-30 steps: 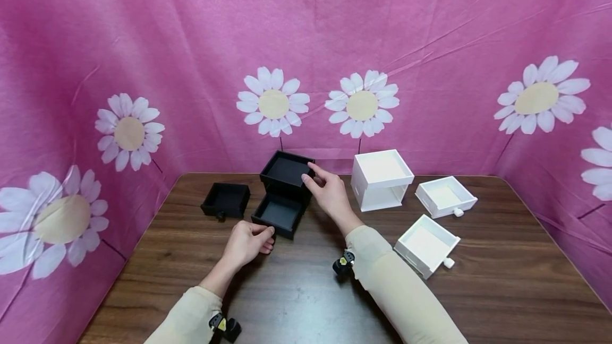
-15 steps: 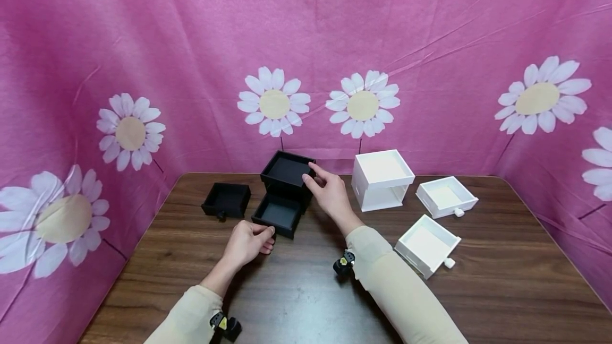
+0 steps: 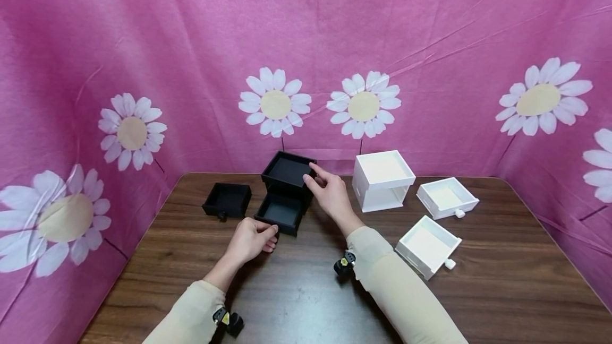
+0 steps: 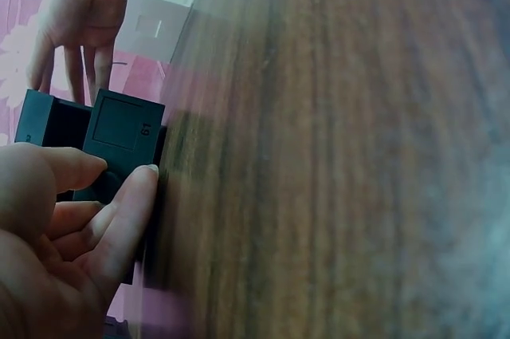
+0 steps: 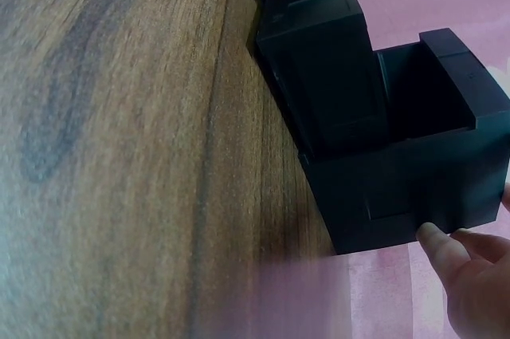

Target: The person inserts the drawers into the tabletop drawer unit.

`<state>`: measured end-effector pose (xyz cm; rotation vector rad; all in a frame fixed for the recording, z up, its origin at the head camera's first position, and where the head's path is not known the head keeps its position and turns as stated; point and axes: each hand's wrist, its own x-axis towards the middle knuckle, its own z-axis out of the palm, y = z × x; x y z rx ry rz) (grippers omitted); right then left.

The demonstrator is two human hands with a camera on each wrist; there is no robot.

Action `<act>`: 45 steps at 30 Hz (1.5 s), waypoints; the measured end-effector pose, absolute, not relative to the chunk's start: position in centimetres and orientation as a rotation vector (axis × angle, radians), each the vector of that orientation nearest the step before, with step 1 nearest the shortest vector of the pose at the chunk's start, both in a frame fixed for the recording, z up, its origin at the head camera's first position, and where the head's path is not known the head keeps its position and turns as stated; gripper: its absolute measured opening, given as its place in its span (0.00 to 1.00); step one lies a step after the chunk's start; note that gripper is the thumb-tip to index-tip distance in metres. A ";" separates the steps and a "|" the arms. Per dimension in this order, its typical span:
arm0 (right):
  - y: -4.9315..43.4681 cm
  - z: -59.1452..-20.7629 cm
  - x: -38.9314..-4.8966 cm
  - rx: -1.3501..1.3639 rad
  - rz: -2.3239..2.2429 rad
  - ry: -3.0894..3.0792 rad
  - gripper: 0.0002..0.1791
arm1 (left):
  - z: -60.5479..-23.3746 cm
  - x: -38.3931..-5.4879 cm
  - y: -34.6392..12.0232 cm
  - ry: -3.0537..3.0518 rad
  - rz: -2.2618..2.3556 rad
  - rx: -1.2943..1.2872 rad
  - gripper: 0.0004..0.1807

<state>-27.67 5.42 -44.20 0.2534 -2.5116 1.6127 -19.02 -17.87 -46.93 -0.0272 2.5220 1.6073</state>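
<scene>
A black cabinet [image 3: 289, 171] stands at the back of the table, left of centre. Its lower black drawer [image 3: 282, 211] sticks partly out of the front. My left hand [image 3: 251, 240] pinches the small round knob [image 4: 103, 189] on the drawer's front between thumb and fingers. On the cabinet's right side and top edge rests my right hand [image 3: 331, 192], its fingers mostly straight. The right wrist view shows one fingertip against the side wall [image 5: 398, 195] and the cavity [image 5: 422, 96] above the drawer unfilled. A second black drawer [image 3: 227, 199] lies to the left.
Right of the black cabinet stands a white cabinet [image 3: 382, 179] with an open front. Two white drawers with knobs lie nearby: one upper drawer [image 3: 447, 196] and one lower drawer [image 3: 428, 246]. A pink flowered cloth [image 3: 315, 25] hangs behind the wooden table [image 3: 306, 296].
My left hand and the pinched drawer have shifted slightly away from me, so the drawer sits a little deeper in the black cabinet. My right hand has stayed in place on the cabinet.
</scene>
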 end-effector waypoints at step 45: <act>5.3 -44.2 -27.6 0.254 1.624 -2.514 0.29 | -46.8 -20.4 -17.5 2.557 1.550 -0.042 0.12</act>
